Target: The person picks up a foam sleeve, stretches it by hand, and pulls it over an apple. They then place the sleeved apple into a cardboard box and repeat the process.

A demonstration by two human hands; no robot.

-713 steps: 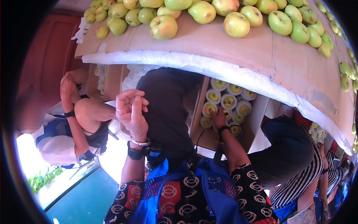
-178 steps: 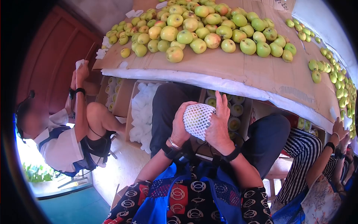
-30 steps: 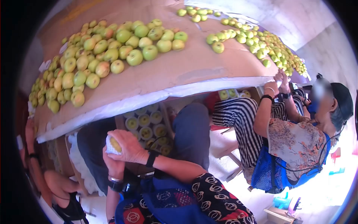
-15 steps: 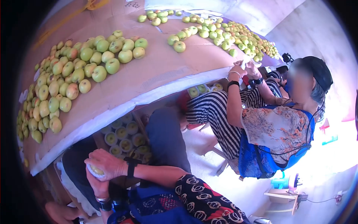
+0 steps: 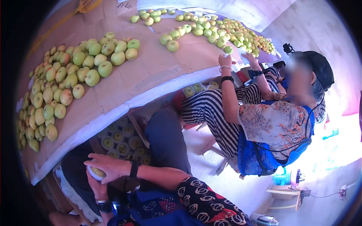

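Observation:
Low in front of my body, a yellow-green apple (image 5: 97, 172) in a white foam net is between my two hands. My left hand (image 5: 96, 187), with a watch and a bracelet at the wrist, wraps round it from below. Over its top curves my right hand (image 5: 112, 166), with a black band at the wrist, its fingers and thumb spread round the fruit. Beside my knees, partly under the table edge, a box holds several apples in white foam nets (image 5: 122, 148); my right forearm hides part of it.
A cardboard-covered table (image 5: 151, 71) carries a large heap of bare apples (image 5: 71, 81) on the left and another (image 5: 226, 34) farther off. To my right sits a co-worker (image 5: 275, 124) in striped trousers, hands near a green apple. A wooden stool (image 5: 288, 192) stands behind.
My right hand's fingers have lifted and spread a little on the netted apple. The co-worker's hands have moved apart, with a green apple at one hand. My view has shifted slightly.

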